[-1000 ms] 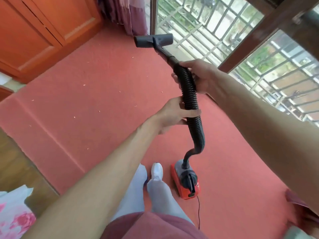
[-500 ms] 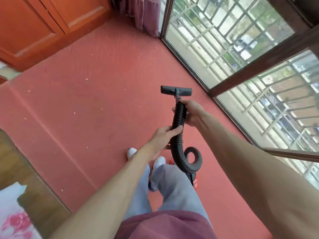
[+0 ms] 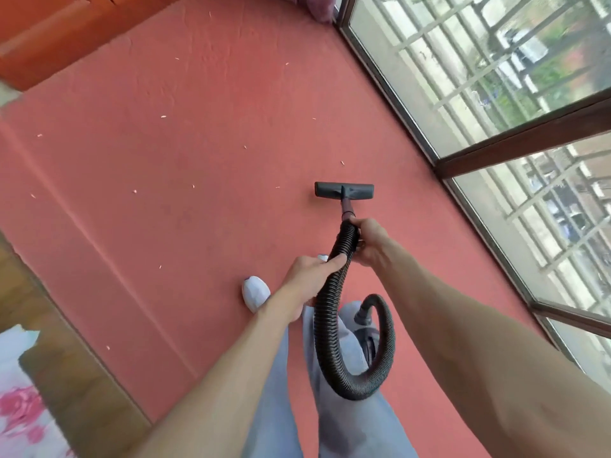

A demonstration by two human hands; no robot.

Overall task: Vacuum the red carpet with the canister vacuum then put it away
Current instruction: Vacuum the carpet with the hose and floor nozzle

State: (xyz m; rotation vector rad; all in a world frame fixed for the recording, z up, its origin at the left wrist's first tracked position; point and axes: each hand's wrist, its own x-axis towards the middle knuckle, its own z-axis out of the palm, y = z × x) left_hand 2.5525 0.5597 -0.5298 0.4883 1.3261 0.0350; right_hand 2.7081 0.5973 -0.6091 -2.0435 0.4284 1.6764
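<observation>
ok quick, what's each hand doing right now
Left hand: closed around the black hose, partway down.
Right hand: closed on the hose's upper end, behind the nozzle.

Both arms outstretched, right hand (image 3: 370, 241) ahead of left hand (image 3: 309, 276), fingers curled closed.

Bare forearms (image 3: 231, 368), grey trousers (image 3: 350, 421), white shoe (image 3: 254, 293)
</observation>
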